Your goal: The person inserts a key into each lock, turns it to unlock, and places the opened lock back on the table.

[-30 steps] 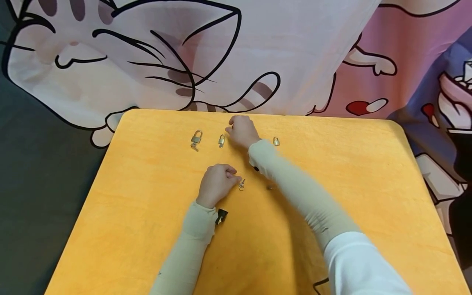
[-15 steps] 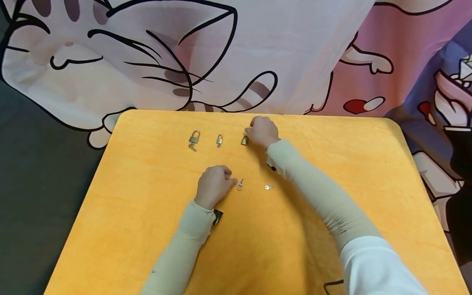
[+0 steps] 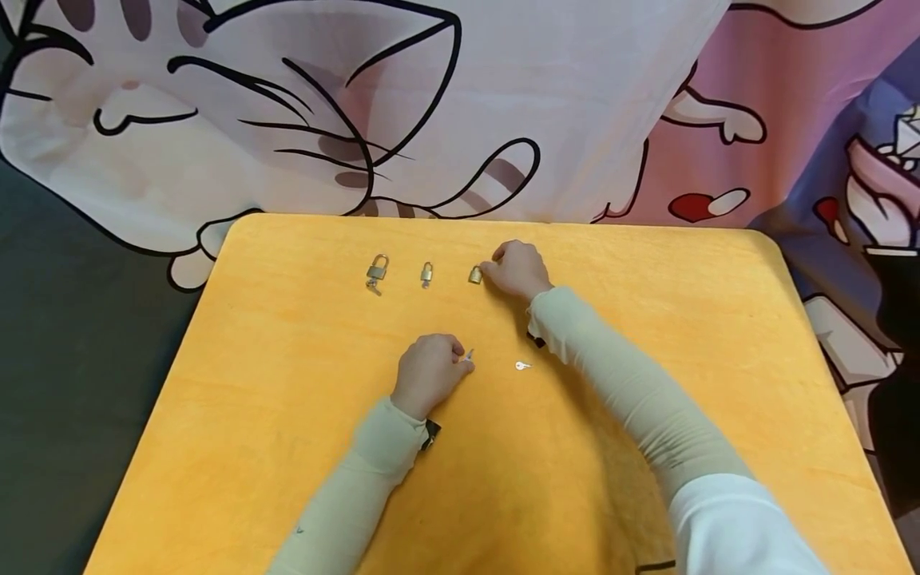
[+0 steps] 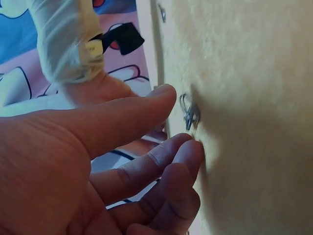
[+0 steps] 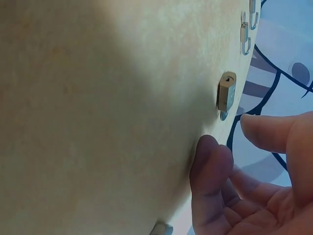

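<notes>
My left hand [image 3: 431,371] is over the table with thumb and forefinger spread on either side of a small ring of keys [image 4: 190,115]. The keys lie on the tabletop, partly covered by the fingers in the head view. At the far side my right hand [image 3: 519,270] is beside a small brass padlock [image 3: 475,275]. In the right wrist view that padlock [image 5: 226,93] stands just past the parted thumb and fingers, its keyhole end showing. Another padlock's corner [image 5: 161,228] peeks in at the bottom of that view; the right hand hides it in the head view.
Left of the brass padlock lie a slim padlock [image 3: 427,273] and a larger padlock [image 3: 377,268], both with keys in them. A single key [image 3: 522,366] lies right of the left hand. The yellow table [image 3: 287,447] ends at a cartoon-print cloth [image 3: 575,96].
My right hand has moved right, uncovering the brass padlock and covering the one farther right, then come slightly nearer. My left hand has shifted right and down, over the ringed keys.
</notes>
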A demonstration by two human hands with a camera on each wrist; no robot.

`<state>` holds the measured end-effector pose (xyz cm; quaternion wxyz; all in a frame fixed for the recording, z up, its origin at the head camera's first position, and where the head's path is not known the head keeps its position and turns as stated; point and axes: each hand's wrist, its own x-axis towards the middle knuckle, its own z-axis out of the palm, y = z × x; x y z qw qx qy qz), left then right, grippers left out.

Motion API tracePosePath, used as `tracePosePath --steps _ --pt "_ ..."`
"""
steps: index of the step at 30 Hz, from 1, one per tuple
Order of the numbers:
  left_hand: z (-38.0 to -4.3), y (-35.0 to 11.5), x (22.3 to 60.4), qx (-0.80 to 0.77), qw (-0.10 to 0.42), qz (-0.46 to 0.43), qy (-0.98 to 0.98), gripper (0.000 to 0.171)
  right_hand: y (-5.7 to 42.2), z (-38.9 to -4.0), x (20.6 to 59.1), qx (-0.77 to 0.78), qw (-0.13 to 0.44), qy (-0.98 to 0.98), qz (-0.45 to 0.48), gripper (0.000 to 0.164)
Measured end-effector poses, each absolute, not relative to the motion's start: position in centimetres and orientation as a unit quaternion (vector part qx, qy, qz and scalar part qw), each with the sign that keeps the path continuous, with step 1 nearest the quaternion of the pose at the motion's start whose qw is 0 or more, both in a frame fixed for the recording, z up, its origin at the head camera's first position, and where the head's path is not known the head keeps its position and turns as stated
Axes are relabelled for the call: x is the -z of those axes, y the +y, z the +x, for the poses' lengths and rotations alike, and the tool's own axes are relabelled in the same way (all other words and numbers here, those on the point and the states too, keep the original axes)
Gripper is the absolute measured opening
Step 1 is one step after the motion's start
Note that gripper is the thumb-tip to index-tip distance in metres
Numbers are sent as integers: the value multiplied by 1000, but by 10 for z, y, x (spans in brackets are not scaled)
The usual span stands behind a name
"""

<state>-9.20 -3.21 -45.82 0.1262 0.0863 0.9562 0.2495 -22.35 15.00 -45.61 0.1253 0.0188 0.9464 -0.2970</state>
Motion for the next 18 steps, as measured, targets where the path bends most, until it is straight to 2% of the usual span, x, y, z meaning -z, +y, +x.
tracePosePath --steps 7,18 --pt "-91 -26 461 -240 125 85 959 13 139 -223 461 301 126 945 29 42" --pt "-90 -26 464 -252 136 84 955 18 128 -222 464 326 113 938 20 32"
